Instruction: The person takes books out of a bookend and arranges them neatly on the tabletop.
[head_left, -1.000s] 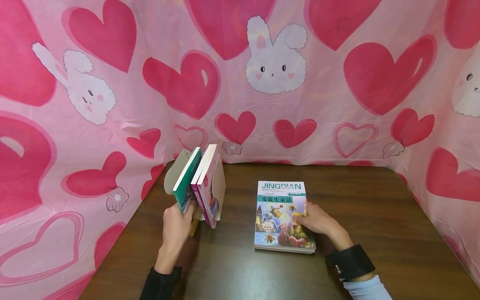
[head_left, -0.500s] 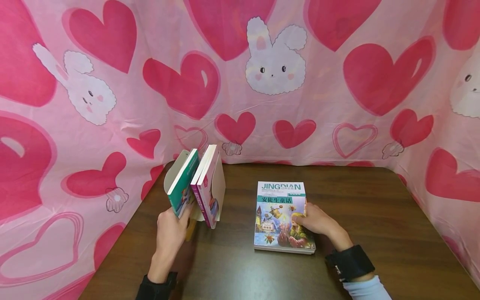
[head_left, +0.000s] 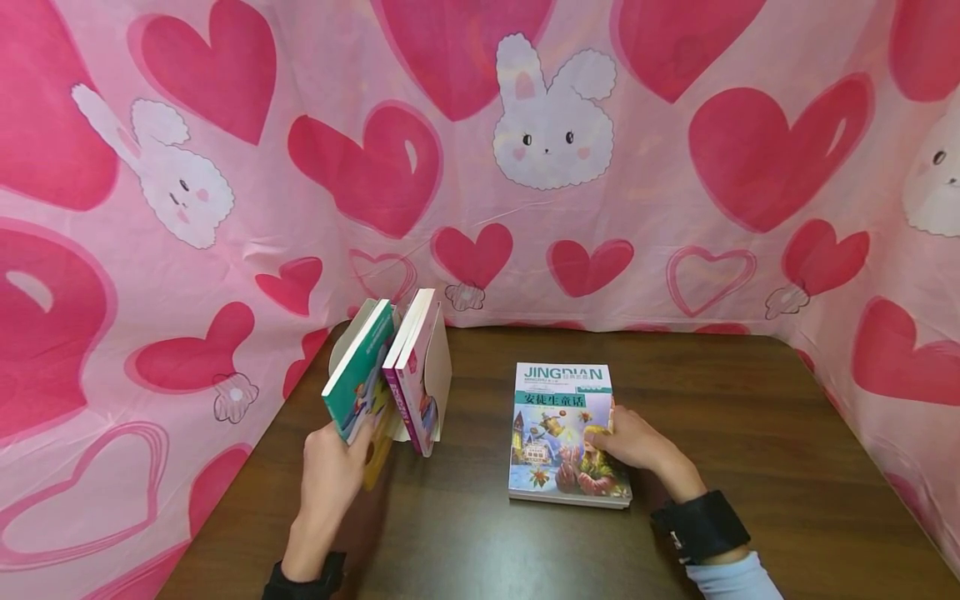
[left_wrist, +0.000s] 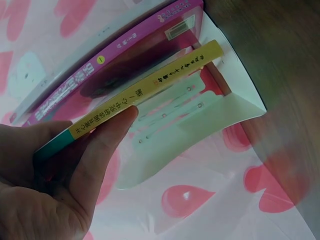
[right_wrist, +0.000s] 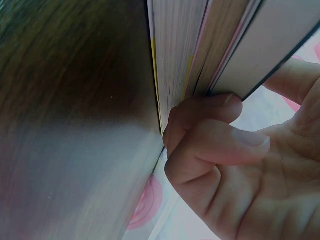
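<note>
My left hand [head_left: 333, 471] grips a thin green book [head_left: 356, 387] by its spine, thumb on one cover and fingers on the other. In the left wrist view that book's yellow-and-green spine [left_wrist: 145, 90] slants outward from a cream bookend-style holder [left_wrist: 185, 142]. Beside it a purple-spined book [left_wrist: 117, 55] stands upright in the holder. On the table, my right hand [head_left: 637, 442] holds the right edge of a short stack of books, its thumb on the top storybook [head_left: 551, 425]. The right wrist view shows curled fingers [right_wrist: 217, 140] against the page edges [right_wrist: 180, 45].
The dark wooden table [head_left: 480, 542] carries the holder at its back left and the stack near the middle. A pink cloth [head_left: 645, 183] with hearts and rabbits hangs close behind and along both sides.
My left hand has drawn the green book toward me and slightly left, so more of it sticks out of the holder. The right hand and the stack stay put.
</note>
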